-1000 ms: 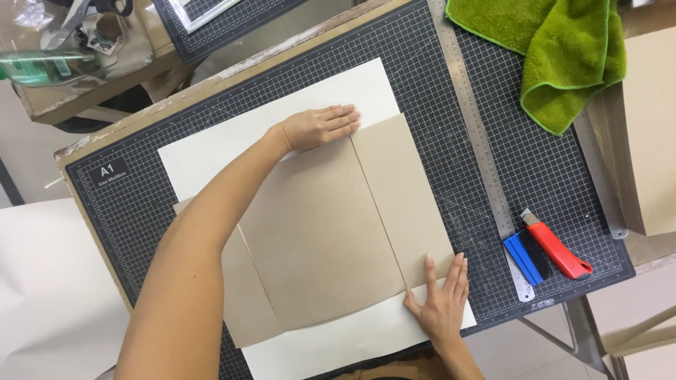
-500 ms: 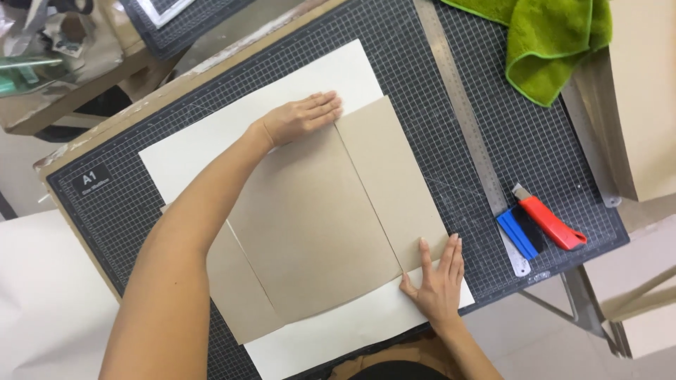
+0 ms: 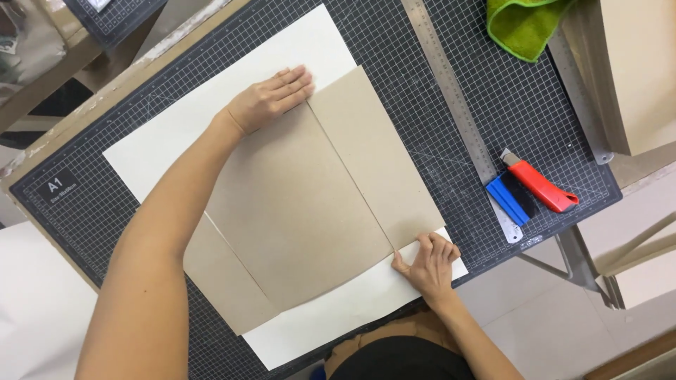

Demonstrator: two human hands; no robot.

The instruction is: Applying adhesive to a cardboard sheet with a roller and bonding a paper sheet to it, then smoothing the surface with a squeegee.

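Left hand [image 3: 271, 98] stays flat, fingers spread, holding nothing, on the grey boards [image 3: 317, 197] at their far edge; right hand [image 3: 427, 262] has curled fingertips onto the near seam. Boards unmoved on white sheet [image 3: 176, 134], mid-desk.

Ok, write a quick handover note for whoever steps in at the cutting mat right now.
Left hand: flat, fingertips on the far end of the seam between two grey boards.
Right hand: fingertips at the near end of that seam.
Three grey boards lie side by side on a white sheet on the cutting mat.
Steel ruler, red knife and blue scraper lie untouched to the right.
Boards laid out; white margins not folded.
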